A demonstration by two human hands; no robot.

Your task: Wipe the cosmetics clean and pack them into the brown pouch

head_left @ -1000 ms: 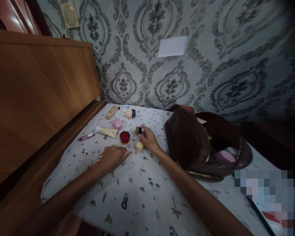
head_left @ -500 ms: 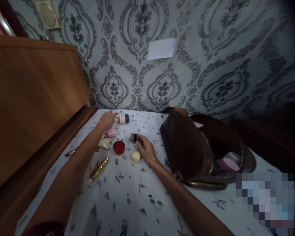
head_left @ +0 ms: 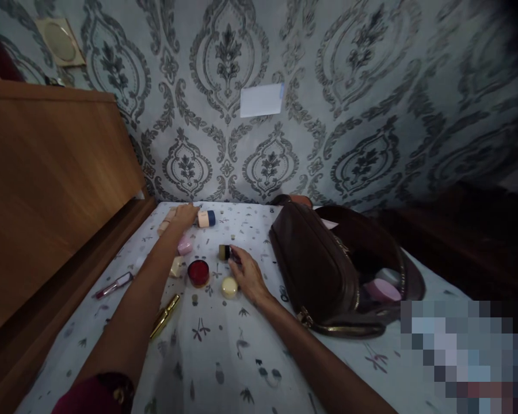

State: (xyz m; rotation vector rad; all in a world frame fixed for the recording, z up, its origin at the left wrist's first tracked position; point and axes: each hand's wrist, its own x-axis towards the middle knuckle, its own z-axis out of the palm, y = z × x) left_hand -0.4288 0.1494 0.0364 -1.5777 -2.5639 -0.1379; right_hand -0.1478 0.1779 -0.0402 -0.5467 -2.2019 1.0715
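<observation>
At the far left of the bedding, my left hand (head_left: pixel 186 215) reaches past a beige item (head_left: pixel 167 222). One finger points right, close to a cream jar with a navy lid (head_left: pixel 206 218); its other fingers are mostly hidden. My right hand (head_left: pixel 249 275) has its fingertips closed on the black end of a small olive container (head_left: pixel 224 252) lying on its side. Just below that hand lies a round pale-yellow jar (head_left: pixel 229 287). A red round jar (head_left: pixel 198 273) sits to its left, and a pink item (head_left: pixel 185 246) shows beside my left forearm.
A brown leather bag (head_left: pixel 311 259) gapes at the right, a pink object (head_left: pixel 384 290) inside. By my left arm lie a gold tube (head_left: pixel 165 316), a lip gloss tube (head_left: pixel 113 285) and a cream-coloured item (head_left: pixel 175 267). A wooden cabinet (head_left: pixel 56 184) borders the left; a patterned wall (head_left: pixel 270 161) stands behind.
The view has shifted, so everything sits a little further left and lower. My left forearm has moved off part of the lip gloss tube, and more of the beige item shows. The right hand keeps its grip.
</observation>
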